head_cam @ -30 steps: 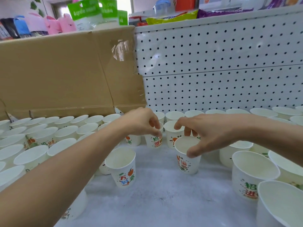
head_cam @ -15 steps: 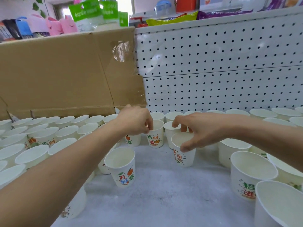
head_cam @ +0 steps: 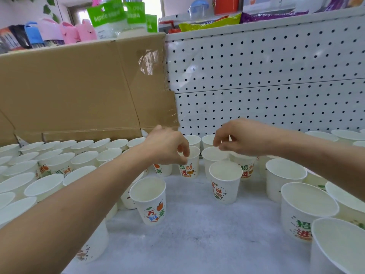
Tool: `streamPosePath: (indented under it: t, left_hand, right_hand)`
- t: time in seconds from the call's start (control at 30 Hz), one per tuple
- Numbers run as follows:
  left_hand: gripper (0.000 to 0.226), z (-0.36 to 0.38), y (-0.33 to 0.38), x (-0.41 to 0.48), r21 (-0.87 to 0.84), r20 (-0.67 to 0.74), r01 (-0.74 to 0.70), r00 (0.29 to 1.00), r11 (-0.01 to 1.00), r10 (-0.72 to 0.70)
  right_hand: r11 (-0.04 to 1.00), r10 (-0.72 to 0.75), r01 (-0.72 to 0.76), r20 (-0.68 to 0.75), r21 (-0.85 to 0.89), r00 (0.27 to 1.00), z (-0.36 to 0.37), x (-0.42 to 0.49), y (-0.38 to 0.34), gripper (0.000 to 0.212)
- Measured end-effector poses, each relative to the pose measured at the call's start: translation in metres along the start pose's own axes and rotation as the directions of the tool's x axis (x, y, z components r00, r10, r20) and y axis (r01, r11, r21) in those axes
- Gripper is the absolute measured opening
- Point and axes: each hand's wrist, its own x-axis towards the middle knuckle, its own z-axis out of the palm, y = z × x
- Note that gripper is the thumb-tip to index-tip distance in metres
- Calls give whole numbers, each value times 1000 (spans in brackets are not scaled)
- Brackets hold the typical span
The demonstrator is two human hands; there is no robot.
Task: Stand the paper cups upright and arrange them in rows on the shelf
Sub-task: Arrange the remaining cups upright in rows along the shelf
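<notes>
White paper cups with red and green print stand upright on the grey shelf (head_cam: 197,234). My left hand (head_cam: 167,147) reaches in from the lower left and pinches the left rim of a printed cup (head_cam: 190,167) in the second row. My right hand (head_cam: 243,137) hovers with loosely curled fingers just above the rims of the back cups and holds nothing. Below it a lone cup (head_cam: 225,182) stands free in front of another cup (head_cam: 212,157). A further single cup (head_cam: 151,200) stands nearer to me.
Packed rows of cups (head_cam: 59,161) fill the left side, and larger-looking cups (head_cam: 308,206) crowd the right. A cardboard box (head_cam: 79,89) stands at the back left. A white pegboard wall (head_cam: 266,76) closes off the back. Bare shelf lies in the middle front.
My right hand carried a cup backward, let it go and rose above the back cups. My left hand slid its cup slightly backward while staying on the rim.
</notes>
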Motion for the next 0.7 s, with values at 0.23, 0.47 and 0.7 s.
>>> streamPosePath:
  t: [0.23,0.47,0.7]
  left_hand:
    - [8,5,1,2,-19,9,-30,1000,999,30]
    - [10,6,-4,-2,8,-11,-39,999,999,39]
    - [8,9,-5,-1,-5,-24,-40,999,999,40]
  right_hand:
    - [999,-28,31,211,-10,977,11,22,7,18]
    - [992,-79,64,139,106,987,27,35,1,11]
    - [972,-63,20,180,233,982,19,34,11,13]
